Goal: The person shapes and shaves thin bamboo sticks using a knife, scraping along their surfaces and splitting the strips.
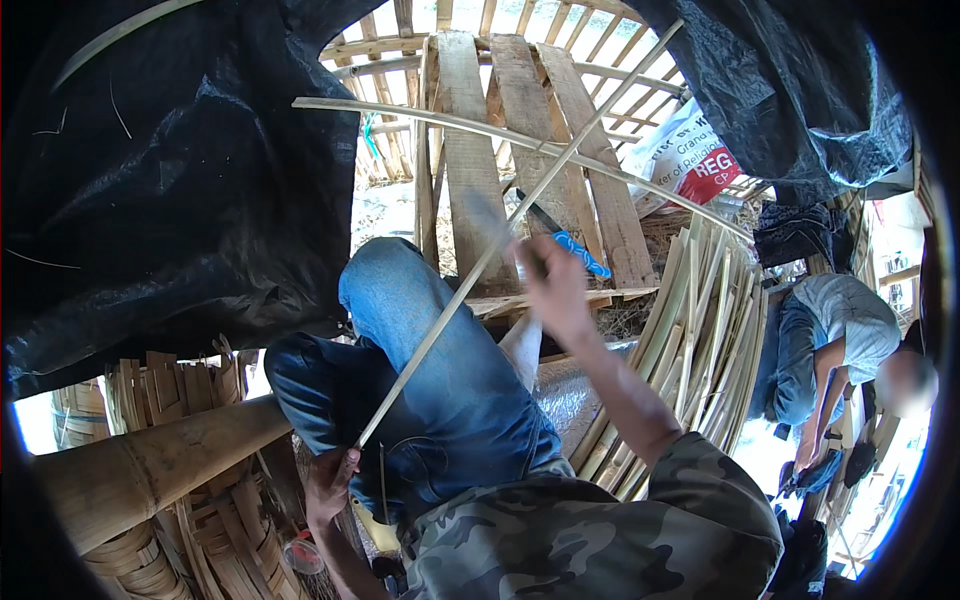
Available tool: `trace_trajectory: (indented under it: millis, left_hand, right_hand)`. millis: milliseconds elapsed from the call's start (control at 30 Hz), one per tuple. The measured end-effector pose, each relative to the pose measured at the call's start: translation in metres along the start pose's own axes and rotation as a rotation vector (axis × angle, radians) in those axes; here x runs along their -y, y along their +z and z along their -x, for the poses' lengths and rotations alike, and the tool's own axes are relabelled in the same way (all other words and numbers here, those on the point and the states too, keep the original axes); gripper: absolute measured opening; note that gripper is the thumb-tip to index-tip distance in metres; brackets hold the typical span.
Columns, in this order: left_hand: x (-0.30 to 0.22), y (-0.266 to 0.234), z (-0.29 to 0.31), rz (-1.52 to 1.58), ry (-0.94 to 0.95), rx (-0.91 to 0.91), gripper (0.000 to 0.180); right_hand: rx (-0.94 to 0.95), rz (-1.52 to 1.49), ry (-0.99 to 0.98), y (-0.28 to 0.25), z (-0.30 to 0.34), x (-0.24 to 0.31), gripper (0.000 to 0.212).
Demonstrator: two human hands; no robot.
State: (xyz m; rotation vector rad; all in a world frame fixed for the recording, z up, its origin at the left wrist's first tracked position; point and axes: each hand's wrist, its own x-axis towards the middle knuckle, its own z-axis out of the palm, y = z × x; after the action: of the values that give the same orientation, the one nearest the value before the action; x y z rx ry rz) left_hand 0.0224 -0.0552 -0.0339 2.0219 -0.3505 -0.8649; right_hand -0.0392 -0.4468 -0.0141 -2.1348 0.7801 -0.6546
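Note:
A long, thin bamboo strip (pixel 432 345) slants across my lap from lower left to upper right. My left hand (pixel 330 485) grips its lower end beside my knee. My right hand (pixel 555 290) is closed, smeared by motion, next to the strip's middle. From it sticks a blurred grey blade (pixel 486 213), seemingly a knife's; its handle is hidden in my fist. Farther up, the strip crosses a second bamboo strip (pixel 420 114). Beyond my right hand, a knife with a blue patterned handle (pixel 582 255) and a dark blade lies on the wooden slats (pixel 465 150).
A bundle of bamboo strips (pixel 700 330) lies to my right. Another person (pixel 840 330) bends over at the far right. Black plastic sheeting (pixel 180 200) hangs left, above a thick bamboo pole (pixel 170 465) and woven bamboo pieces (pixel 140 560). A white-and-red sack (pixel 690 160) stands behind.

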Motion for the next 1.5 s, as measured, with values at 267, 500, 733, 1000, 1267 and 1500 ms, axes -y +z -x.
trace_trajectory:
  millis: [267, 500, 733, 1000, 1267, 1500]
  left_hand:
    - [-0.008, 0.005, -0.006, -0.068, 0.048, -0.032, 0.047]
    - [-0.002, 0.007, 0.002, -0.030, 0.103, -0.151, 0.042]
    - [-0.005, 0.010, -0.003, -0.267, 0.212, -0.290, 0.027]
    - [0.013, 0.008, 0.000, -0.378, 0.406, -0.400, 0.020]
    - [0.007, 0.010, -0.007, -0.391, 0.416, -0.365, 0.023]
    - [0.010, 0.010, -0.006, -0.274, 0.304, -0.270, 0.031]
  right_hand:
    - [0.090, 0.264, -0.080, 0.015, 0.022, -0.020, 0.034]
    - [-0.073, 0.050, 0.129, -0.028, -0.025, -0.015, 0.038]
    - [-0.006, 0.285, -0.299, -0.004, 0.016, -0.027, 0.034]
    - [-0.151, 0.080, 0.269, -0.049, -0.035, -0.024, 0.027]
    - [0.349, 0.421, -0.246, 0.012, 0.079, 0.016, 0.032]
    - [-0.252, 0.113, 0.015, -0.048, -0.040, -0.020, 0.028]
